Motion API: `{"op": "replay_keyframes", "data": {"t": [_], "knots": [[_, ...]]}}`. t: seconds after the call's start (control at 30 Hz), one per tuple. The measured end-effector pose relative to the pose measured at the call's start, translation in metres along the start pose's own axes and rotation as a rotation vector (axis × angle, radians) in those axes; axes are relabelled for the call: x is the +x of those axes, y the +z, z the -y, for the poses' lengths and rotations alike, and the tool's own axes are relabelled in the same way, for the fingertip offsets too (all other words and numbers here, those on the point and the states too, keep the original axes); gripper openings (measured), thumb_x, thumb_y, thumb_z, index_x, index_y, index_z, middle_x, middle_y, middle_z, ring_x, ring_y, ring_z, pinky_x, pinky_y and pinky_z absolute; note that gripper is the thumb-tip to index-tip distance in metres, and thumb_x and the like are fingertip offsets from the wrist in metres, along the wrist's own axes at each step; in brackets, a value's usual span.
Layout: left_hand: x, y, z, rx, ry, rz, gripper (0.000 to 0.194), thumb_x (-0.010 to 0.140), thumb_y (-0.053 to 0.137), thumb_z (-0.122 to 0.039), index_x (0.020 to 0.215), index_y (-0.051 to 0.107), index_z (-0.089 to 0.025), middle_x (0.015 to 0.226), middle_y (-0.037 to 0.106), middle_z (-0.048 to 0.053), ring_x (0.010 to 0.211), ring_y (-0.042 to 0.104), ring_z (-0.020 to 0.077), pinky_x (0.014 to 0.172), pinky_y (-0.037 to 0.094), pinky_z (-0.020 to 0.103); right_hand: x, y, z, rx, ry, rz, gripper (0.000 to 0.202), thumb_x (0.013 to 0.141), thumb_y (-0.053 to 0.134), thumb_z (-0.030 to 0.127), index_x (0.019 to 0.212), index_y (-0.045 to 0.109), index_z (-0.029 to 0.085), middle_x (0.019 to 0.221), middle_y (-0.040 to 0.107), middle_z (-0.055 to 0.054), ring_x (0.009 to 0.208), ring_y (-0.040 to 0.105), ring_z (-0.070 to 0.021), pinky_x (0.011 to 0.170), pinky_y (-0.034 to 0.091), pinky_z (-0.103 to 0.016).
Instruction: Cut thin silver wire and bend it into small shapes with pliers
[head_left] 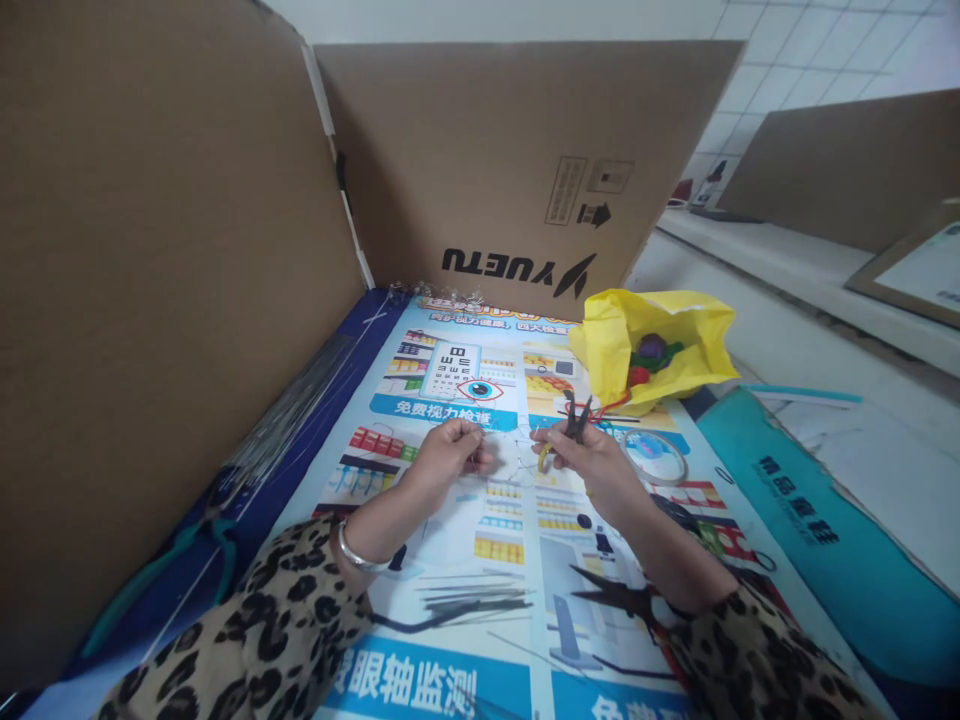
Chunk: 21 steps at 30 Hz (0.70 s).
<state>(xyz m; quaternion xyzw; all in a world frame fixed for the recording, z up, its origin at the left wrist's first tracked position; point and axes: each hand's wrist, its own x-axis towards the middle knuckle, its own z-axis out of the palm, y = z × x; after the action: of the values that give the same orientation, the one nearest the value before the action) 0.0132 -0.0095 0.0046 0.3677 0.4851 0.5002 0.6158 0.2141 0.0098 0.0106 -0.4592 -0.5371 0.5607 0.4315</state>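
Note:
My left hand is closed in a pinch on a thin wire, which is bent and spans the gap between my hands. My right hand is wrapped round small pliers with dark jaws pointing up and away and a yellow grip. The right fingertips are also close to the wire's right end; whether they pinch it I cannot tell. Below the hands, cut wires lie in a loose bundle on the printed poster. Dark-bladed scissors lie open beneath my right forearm, their handles partly hidden by the sleeve.
Cardboard panels wall off the left and back. A yellow bag holding coloured yarn stands back right, near a clear ring. Long wires and a teal-handled tool lie left; a teal box stands right.

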Motion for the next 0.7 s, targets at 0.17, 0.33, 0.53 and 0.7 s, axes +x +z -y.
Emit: {"op": "replay_keyframes", "data": {"t": [0.17,0.33,0.53,0.7], "knots": [[0.0002,0.0004,0.0023,-0.079,0.051,-0.019,0.020,0.070,0.064,-0.028,0.074,0.049,-0.014,0.070,0.057,0.000,0.060,0.059,0.0107,0.059,0.049,0.026,0.0000,-0.0014,-0.0012,-0.023,0.020,0.058,0.028,0.071,0.063,0.043,0.081,0.059,0.018,0.086,0.067,-0.006,0.067,0.053,-0.0119,0.059,0.039,-0.026],[-0.0016,0.0018,0.0023,-0.094,0.028,-0.001,0.021,0.069,0.065,-0.028,0.073,0.049,-0.014,0.070,0.058,0.000,0.061,0.059,0.0113,0.062,0.049,0.027,-0.0007,0.0002,-0.0034,-0.068,-0.007,0.072,0.027,0.071,0.063,0.043,0.076,0.058,0.017,0.082,0.065,-0.004,0.058,0.047,-0.0096,0.058,0.038,-0.027],[-0.0049,0.0034,-0.0012,-0.030,-0.062,0.047,0.023,0.070,0.064,-0.032,0.073,0.050,-0.014,0.064,0.060,0.002,0.060,0.061,0.0133,0.061,0.047,0.028,-0.0011,0.0004,-0.0030,-0.045,0.024,0.067,0.028,0.072,0.061,0.044,0.076,0.054,0.018,0.079,0.064,-0.004,0.056,0.044,-0.0093,0.055,0.035,-0.026],[-0.0042,0.0029,-0.0018,-0.018,-0.098,0.069,0.023,0.071,0.064,-0.032,0.072,0.051,-0.013,0.059,0.061,0.002,0.056,0.060,0.0132,0.061,0.047,0.028,-0.0009,0.0007,-0.0042,0.014,0.050,0.085,0.029,0.070,0.063,0.045,0.075,0.052,0.019,0.077,0.064,-0.003,0.054,0.044,-0.0093,0.053,0.034,-0.027]]}}
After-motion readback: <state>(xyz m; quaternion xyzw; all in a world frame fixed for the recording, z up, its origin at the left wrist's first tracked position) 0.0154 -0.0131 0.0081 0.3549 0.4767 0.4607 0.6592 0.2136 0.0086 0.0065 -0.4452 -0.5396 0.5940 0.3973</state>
